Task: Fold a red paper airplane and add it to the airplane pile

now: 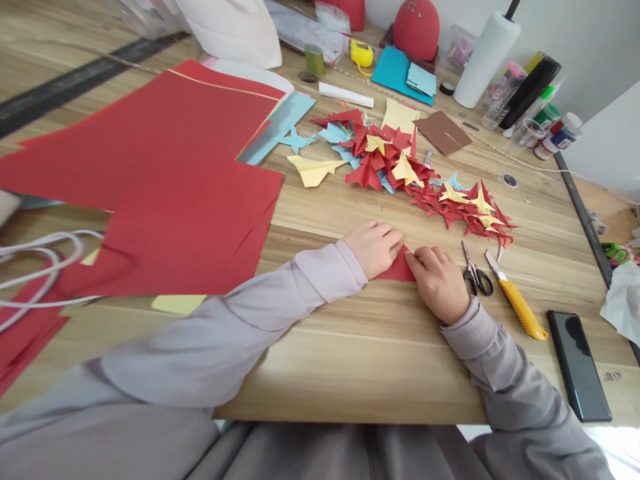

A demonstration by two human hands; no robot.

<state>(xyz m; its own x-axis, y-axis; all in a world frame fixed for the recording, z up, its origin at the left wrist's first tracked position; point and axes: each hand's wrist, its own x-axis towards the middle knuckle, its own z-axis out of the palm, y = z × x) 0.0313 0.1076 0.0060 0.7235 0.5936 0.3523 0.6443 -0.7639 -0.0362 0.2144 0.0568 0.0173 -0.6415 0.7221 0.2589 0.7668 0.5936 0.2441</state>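
I can't make out the dark writing [611,377] on the smooth wood-grained table [350,373]. Flat on it, a small red paper [400,269] shows a triangle, tip towards the far side, long axis partly covered. Left hand [373,248] and right hand [441,283] press it, fingers curled; whether either pinches it, I can't tell.

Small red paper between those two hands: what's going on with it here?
A person has both bare hands on a small piece of red paper on the wooden table: the left hand at its left side, the right hand at its right. Fingers cover part of it, so its full shape is hidden. Beyond lie folded paper shapes in red, yellow and blue. Scissors and a yellow-handled cutter lie unheld to the right; large red sheets lie to the left.
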